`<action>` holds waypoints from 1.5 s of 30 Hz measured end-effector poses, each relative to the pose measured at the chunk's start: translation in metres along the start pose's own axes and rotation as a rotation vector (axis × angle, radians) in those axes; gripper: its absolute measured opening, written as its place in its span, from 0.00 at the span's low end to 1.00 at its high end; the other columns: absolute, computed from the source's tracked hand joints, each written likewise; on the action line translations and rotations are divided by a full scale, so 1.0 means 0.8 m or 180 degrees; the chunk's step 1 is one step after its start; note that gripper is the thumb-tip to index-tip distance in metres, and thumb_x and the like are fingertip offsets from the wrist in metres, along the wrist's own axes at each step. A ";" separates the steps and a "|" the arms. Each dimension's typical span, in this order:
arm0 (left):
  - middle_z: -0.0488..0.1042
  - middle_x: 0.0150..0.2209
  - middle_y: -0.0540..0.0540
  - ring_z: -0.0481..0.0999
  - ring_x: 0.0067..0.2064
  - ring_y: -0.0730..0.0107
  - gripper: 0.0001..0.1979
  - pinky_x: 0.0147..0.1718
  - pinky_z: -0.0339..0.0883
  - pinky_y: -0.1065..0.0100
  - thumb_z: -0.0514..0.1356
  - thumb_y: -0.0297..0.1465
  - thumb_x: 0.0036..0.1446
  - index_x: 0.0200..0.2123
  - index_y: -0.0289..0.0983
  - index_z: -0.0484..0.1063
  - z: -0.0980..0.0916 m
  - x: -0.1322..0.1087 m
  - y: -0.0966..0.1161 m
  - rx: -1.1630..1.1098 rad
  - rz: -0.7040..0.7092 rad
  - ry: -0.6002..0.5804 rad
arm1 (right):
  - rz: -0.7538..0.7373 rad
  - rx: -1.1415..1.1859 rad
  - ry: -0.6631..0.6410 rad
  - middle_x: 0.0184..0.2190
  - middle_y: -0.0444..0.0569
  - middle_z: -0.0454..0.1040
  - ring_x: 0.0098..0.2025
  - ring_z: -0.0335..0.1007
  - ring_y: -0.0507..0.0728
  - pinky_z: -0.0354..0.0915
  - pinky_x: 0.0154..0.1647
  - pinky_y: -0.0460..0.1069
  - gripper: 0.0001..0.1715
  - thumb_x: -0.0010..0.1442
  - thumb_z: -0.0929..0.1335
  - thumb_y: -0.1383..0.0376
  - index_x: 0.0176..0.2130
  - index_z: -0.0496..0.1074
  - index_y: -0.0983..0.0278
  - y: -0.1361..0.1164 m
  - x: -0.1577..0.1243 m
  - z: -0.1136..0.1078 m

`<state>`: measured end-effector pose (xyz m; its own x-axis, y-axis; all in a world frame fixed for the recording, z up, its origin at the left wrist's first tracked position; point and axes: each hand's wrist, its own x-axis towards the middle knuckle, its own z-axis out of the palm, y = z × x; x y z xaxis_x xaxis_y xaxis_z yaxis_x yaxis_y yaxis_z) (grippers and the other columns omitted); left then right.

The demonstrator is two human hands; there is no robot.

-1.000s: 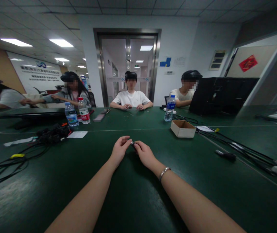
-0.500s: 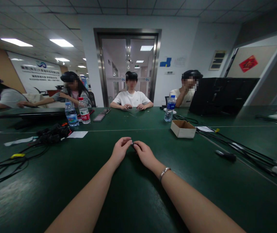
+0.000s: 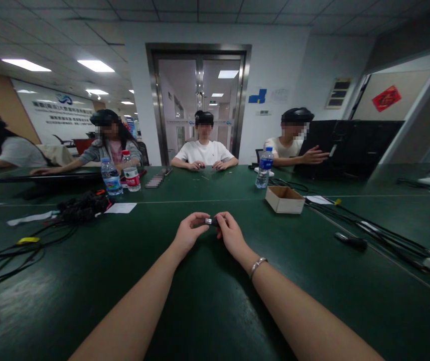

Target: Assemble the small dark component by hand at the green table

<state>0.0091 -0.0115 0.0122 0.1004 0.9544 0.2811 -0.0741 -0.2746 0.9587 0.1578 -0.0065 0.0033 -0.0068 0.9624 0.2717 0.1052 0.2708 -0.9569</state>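
One small dark stick (image 3: 213, 221) with a shiny silver end pointing left is held between the hands, over the middle of the green bench (image 3: 199, 301). The right hand (image 3: 231, 235) has its fingers clamped on the dark end. The left hand (image 3: 187, 234) curves thumb and fingers around the silver end; it is too small to tell whether they pinch it or stand just apart.

Green table (image 3: 203, 291) with bottles (image 3: 264, 169), papers (image 3: 121, 208), open box (image 3: 290, 206)
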 end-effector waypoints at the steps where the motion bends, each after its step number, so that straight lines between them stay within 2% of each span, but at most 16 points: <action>1: 0.74 0.46 0.43 0.73 0.48 0.63 0.18 0.51 0.63 0.60 0.66 0.29 0.42 0.40 0.37 0.73 0.000 0.000 0.001 0.0032 -0.0013 0.0015 | 0.0000 0.0006 -0.0001 0.20 0.38 0.62 0.18 0.60 0.48 0.56 0.19 0.44 0.19 0.57 0.61 0.49 0.35 0.65 0.62 0.000 0.000 0.000; 4: 0.73 0.47 0.42 0.73 0.46 0.63 0.21 0.42 0.66 0.65 0.66 0.35 0.45 0.44 0.37 0.71 0.001 0.000 0.003 0.0228 -0.0223 0.0151 | -0.0022 0.0004 -0.0043 0.20 0.38 0.62 0.19 0.59 0.48 0.56 0.19 0.44 0.19 0.58 0.61 0.49 0.35 0.66 0.62 -0.001 -0.001 0.000; 8: 0.74 0.31 0.44 0.72 0.33 0.69 0.18 0.30 0.62 0.69 0.58 0.43 0.52 0.34 0.33 0.71 0.002 0.003 -0.001 0.0495 -0.0575 0.0096 | -0.0079 -0.0018 -0.0098 0.21 0.39 0.61 0.19 0.59 0.49 0.56 0.20 0.45 0.18 0.59 0.60 0.50 0.35 0.66 0.62 -0.001 -0.001 0.000; 11: 0.72 0.26 0.47 0.70 0.28 0.71 0.19 0.26 0.59 0.70 0.55 0.45 0.54 0.30 0.33 0.70 0.001 0.003 -0.005 0.0623 -0.0571 -0.0082 | -0.0087 -0.0048 -0.0131 0.21 0.39 0.62 0.20 0.59 0.49 0.56 0.21 0.45 0.18 0.59 0.61 0.51 0.35 0.67 0.62 -0.001 -0.001 -0.001; 14: 0.72 0.27 0.48 0.70 0.29 0.71 0.16 0.28 0.61 0.70 0.58 0.43 0.52 0.31 0.34 0.70 0.000 0.001 -0.004 0.0630 -0.0435 -0.0146 | -0.0070 -0.0070 -0.0118 0.21 0.39 0.62 0.20 0.59 0.49 0.56 0.21 0.45 0.17 0.59 0.61 0.51 0.35 0.67 0.62 -0.001 0.000 -0.001; 19: 0.74 0.38 0.46 0.73 0.41 0.67 0.14 0.42 0.64 0.67 0.64 0.33 0.45 0.37 0.36 0.71 0.000 0.000 -0.001 0.0428 -0.0004 -0.0136 | -0.0033 -0.0076 -0.0083 0.21 0.39 0.62 0.20 0.59 0.49 0.55 0.21 0.45 0.17 0.58 0.61 0.51 0.35 0.67 0.62 -0.003 0.000 -0.001; 23: 0.74 0.37 0.44 0.73 0.37 0.67 0.18 0.34 0.64 0.68 0.61 0.41 0.49 0.40 0.36 0.69 0.001 0.003 -0.006 0.0631 -0.0322 0.0079 | -0.0036 -0.0084 -0.0092 0.21 0.39 0.62 0.20 0.59 0.49 0.56 0.21 0.45 0.18 0.58 0.61 0.51 0.35 0.67 0.62 -0.005 -0.002 0.000; 27: 0.73 0.29 0.46 0.70 0.29 0.69 0.22 0.29 0.60 0.68 0.50 0.48 0.55 0.29 0.35 0.71 0.003 0.004 -0.011 0.1276 -0.0540 0.0052 | -0.0024 -0.0106 -0.0077 0.21 0.39 0.62 0.20 0.58 0.49 0.55 0.21 0.45 0.17 0.58 0.61 0.51 0.35 0.67 0.62 -0.005 -0.002 0.000; 30: 0.73 0.30 0.47 0.69 0.30 0.69 0.21 0.29 0.59 0.69 0.49 0.47 0.56 0.29 0.36 0.71 0.002 0.003 -0.010 0.1440 -0.0440 -0.0071 | -0.0027 -0.0112 -0.0108 0.23 0.40 0.64 0.21 0.59 0.49 0.56 0.21 0.45 0.17 0.58 0.61 0.51 0.35 0.68 0.62 -0.003 -0.001 0.000; 33: 0.72 0.31 0.49 0.69 0.33 0.69 0.15 0.31 0.61 0.70 0.53 0.43 0.55 0.33 0.38 0.70 0.000 0.000 -0.009 0.1242 -0.0317 -0.0153 | -0.0037 -0.0119 -0.0082 0.22 0.39 0.62 0.21 0.59 0.50 0.56 0.22 0.45 0.17 0.58 0.62 0.51 0.35 0.68 0.61 -0.001 -0.001 0.000; 38: 0.72 0.38 0.46 0.71 0.38 0.67 0.11 0.38 0.64 0.67 0.57 0.38 0.52 0.37 0.38 0.70 0.003 -0.002 -0.013 0.1048 -0.0256 -0.0141 | -0.0029 -0.0106 -0.0093 0.21 0.39 0.61 0.20 0.59 0.49 0.55 0.21 0.45 0.16 0.58 0.62 0.52 0.35 0.68 0.62 -0.002 -0.001 -0.001; 40: 0.72 0.40 0.44 0.71 0.42 0.66 0.13 0.43 0.64 0.65 0.59 0.36 0.50 0.39 0.38 0.69 0.013 -0.001 0.000 0.0961 -0.0197 0.0170 | -0.0039 -0.0091 -0.0103 0.21 0.39 0.62 0.20 0.59 0.49 0.55 0.21 0.45 0.17 0.58 0.62 0.52 0.35 0.68 0.62 -0.004 -0.001 -0.001; 42: 0.71 0.42 0.43 0.71 0.45 0.64 0.15 0.45 0.64 0.64 0.60 0.36 0.49 0.41 0.37 0.68 0.023 -0.002 0.031 0.0759 -0.0125 0.0583 | -0.0040 -0.0065 -0.0094 0.21 0.39 0.62 0.20 0.58 0.49 0.56 0.21 0.45 0.17 0.58 0.62 0.52 0.34 0.67 0.62 -0.005 -0.002 -0.001; 43: 0.72 0.42 0.43 0.71 0.45 0.62 0.15 0.45 0.65 0.63 0.60 0.37 0.49 0.40 0.37 0.69 0.026 -0.004 0.053 0.0617 -0.0107 0.0646 | -0.0036 -0.0045 -0.0085 0.21 0.39 0.63 0.20 0.58 0.49 0.55 0.21 0.45 0.17 0.57 0.62 0.52 0.34 0.67 0.62 -0.006 -0.001 -0.001; 44: 0.73 0.41 0.43 0.71 0.45 0.61 0.15 0.43 0.66 0.62 0.58 0.40 0.51 0.39 0.38 0.70 0.025 -0.009 0.077 0.0501 -0.0062 0.0505 | -0.0023 -0.0029 -0.0070 0.21 0.39 0.62 0.19 0.57 0.49 0.55 0.21 0.45 0.16 0.57 0.62 0.51 0.34 0.67 0.62 -0.006 -0.001 -0.001; 45: 0.74 0.40 0.43 0.72 0.45 0.59 0.15 0.41 0.66 0.62 0.58 0.42 0.51 0.37 0.38 0.71 0.020 -0.016 0.099 0.0430 -0.0003 0.0172 | -0.0001 -0.0011 -0.0054 0.20 0.39 0.62 0.19 0.57 0.49 0.55 0.20 0.45 0.16 0.57 0.62 0.51 0.33 0.67 0.62 -0.005 -0.001 -0.001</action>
<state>0.0176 -0.0475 0.0855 0.0465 0.9585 0.2811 0.0605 -0.2836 0.9570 0.1580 -0.0083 0.0074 -0.0238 0.9625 0.2702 0.1086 0.2711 -0.9564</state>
